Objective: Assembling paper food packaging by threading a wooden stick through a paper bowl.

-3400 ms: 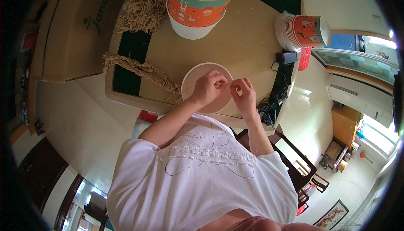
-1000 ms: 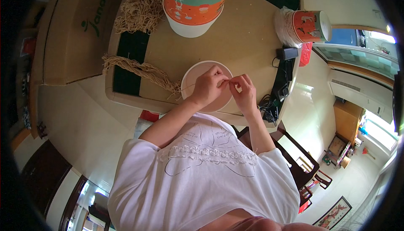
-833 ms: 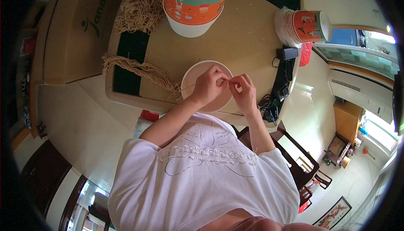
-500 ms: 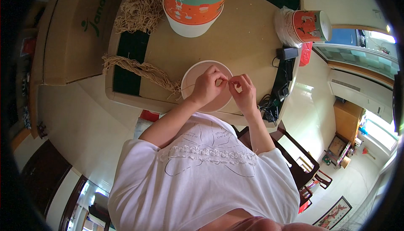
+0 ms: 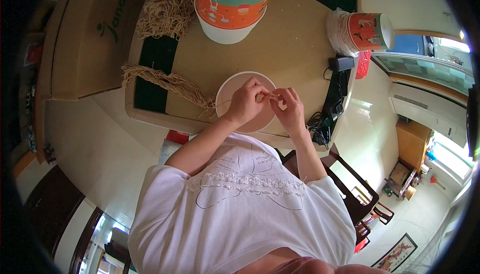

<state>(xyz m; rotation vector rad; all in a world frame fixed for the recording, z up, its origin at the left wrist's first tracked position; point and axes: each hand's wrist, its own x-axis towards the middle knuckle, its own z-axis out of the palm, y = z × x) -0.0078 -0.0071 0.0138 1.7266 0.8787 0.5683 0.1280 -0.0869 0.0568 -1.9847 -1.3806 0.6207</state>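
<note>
Over a round paper tub (image 5: 226,86) with a pale inside, my left hand (image 5: 244,105) and my right hand (image 5: 290,110) meet fingertip to fingertip. Both are closed in a pinch on a thin beige string, which mostly disappears behind the fingers. A strand of it shows between my left hand and the twisted bundle of beige strings (image 5: 172,85) lying to the left of the tub. Farther back is a loose heap of the same string (image 5: 167,11).
Large orange-and-green paper tubs (image 5: 230,11) stand stacked at the table's far side. Smaller nested paper tubs (image 5: 364,30) lie on their side at the far right. A black adapter (image 5: 341,63) and cables line the right edge. A cardboard box (image 5: 82,39) stands left.
My fingertips have shifted slightly against each other, and the right fingers have rolled a little around the string. The tubs and string bundles stay where they were.
</note>
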